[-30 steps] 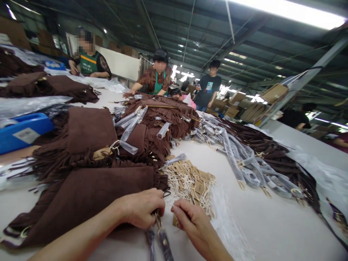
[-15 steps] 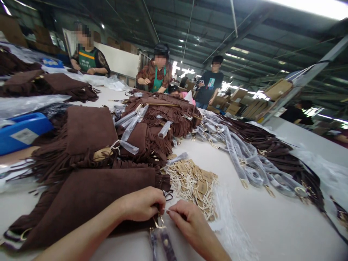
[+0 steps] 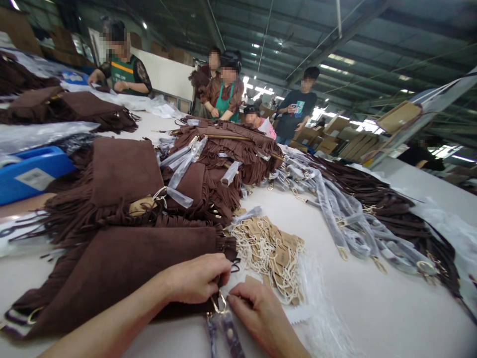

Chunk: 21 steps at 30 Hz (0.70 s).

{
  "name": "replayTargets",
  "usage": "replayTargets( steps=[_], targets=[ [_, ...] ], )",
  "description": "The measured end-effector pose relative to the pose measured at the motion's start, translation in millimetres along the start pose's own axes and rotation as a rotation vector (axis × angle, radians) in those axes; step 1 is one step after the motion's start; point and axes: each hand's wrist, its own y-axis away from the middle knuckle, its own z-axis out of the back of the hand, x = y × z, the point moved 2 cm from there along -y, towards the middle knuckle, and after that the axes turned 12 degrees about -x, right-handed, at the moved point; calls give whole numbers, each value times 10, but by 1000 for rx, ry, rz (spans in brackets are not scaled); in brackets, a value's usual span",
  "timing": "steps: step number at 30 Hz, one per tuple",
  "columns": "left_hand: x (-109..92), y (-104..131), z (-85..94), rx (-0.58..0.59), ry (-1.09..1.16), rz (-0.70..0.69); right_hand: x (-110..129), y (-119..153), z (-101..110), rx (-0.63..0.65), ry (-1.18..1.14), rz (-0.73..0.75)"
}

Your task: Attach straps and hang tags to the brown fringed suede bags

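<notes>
My left hand (image 3: 203, 279) is closed in a pinch at the right end of a dark brown suede bag (image 3: 149, 256). A gold clasp (image 3: 220, 302) runs up into its fingertips. From the clasp a plastic-wrapped strap (image 3: 230, 334) hangs toward me. Just right of the clasp, my right hand (image 3: 263, 311) has thumb and fingers pressed together; what they hold is hidden. A tan card tag (image 3: 253, 281) shows behind its knuckles, and I cannot tell whether the hand holds it. Beyond lies a heap of kraft tags with white strings (image 3: 274, 248).
Fringed brown bags (image 3: 126, 171) pile up ahead and left, beside a blue tape dispenser (image 3: 35, 174). Wrapped straps (image 3: 335, 214) and dark straps (image 3: 372, 199) lie to the right. Clear plastic fasteners (image 3: 322, 308) lie nearby. Several people, including an aproned co-worker (image 3: 227, 97), are across the table.
The thin white string between my hands no longer shows. A tan tag now appears behind my right hand. The view has shifted slightly, and another person shows behind the middle co-worker.
</notes>
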Motion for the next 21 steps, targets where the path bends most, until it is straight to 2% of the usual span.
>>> replayTargets(
  steps=[5,14,21],
  targets=[
    [-4,-5,-5,-5,2,4,22,-22,16,-10,27,37],
    [-21,1,21,6,5,21,63,-120,30,64,-21,157],
    [7,17,28,-25,20,18,48,-141,96,117,-103,135]
  ],
)
